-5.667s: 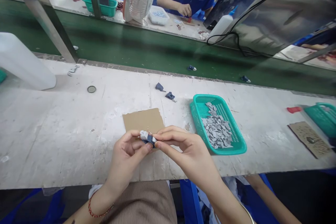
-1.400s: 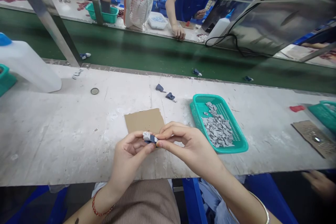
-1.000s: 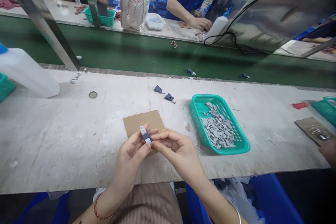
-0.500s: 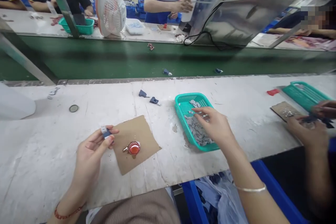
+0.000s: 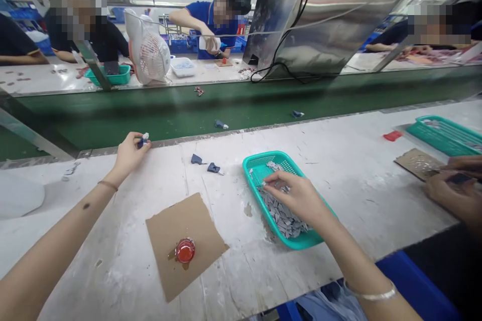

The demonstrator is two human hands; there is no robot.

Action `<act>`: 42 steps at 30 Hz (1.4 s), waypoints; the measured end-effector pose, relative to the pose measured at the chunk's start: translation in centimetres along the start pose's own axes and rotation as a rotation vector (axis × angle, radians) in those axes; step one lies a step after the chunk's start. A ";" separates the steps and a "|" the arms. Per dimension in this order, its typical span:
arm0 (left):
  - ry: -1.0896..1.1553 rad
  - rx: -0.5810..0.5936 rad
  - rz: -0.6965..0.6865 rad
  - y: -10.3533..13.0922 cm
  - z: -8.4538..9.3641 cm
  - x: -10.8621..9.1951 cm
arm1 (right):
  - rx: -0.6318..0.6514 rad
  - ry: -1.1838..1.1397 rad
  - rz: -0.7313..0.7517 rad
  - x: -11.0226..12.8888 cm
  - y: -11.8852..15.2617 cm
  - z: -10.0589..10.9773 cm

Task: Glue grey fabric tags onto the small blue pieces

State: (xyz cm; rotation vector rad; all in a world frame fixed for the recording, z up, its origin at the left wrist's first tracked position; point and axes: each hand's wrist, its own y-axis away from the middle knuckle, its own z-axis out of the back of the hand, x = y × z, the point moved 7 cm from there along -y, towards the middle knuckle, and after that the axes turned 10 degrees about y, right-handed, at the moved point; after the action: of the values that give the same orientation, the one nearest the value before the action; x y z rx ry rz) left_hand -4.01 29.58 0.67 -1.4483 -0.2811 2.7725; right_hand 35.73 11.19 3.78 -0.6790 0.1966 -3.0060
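My left hand [image 5: 131, 150] reaches out near the table's far edge, beside the green belt, its fingers closed on a small dark blue piece [image 5: 142, 142] with a whitish top. Over the teal basket [image 5: 263, 217], my right hand [image 5: 295, 193] pinches a tiny light grey piece [image 5: 264, 184]. Many flat grey pieces [image 5: 282, 218] fill the basket's near part. On a brown cardboard square [image 5: 188, 215] sits a round red object [image 5: 185, 250] in a small wet patch. Two dark blue pieces [image 5: 214, 167] lie between my hands on the white table [image 5: 124, 241].
Beyond the table runs a green belt [image 5: 169, 115] carrying a few small pieces. A fan [image 5: 150, 55] and a metal panel [image 5: 312, 25] stand across it. At the right, another person's hands [image 5: 452, 185] work near a cardboard piece [image 5: 417, 163] and a teal basket [image 5: 444, 135].
My left hand has moved from beside the cardboard to the far table edge with its blue piece. My right hand stays over the basket. The view has tilted up.
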 end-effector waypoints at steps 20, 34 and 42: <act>-0.238 0.427 -0.431 -6.7 -17.1 -10.0 | -0.185 -0.113 0.035 6.8 9.4 -7.8; 0.382 0.258 -0.198 2.7 -8.7 -7.7 | -0.095 -0.147 -0.032 7.1 8.0 -7.5; 0.843 0.256 0.220 15.5 -2.9 -0.7 | 0.059 -0.406 -0.049 11.4 7.0 -8.8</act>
State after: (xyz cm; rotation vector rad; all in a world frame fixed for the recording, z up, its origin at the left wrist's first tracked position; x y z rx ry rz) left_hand 0.05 14.68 -2.81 -2.4607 0.2447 1.9379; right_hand 21.83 4.29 -0.19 -1.2771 0.0716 -2.8211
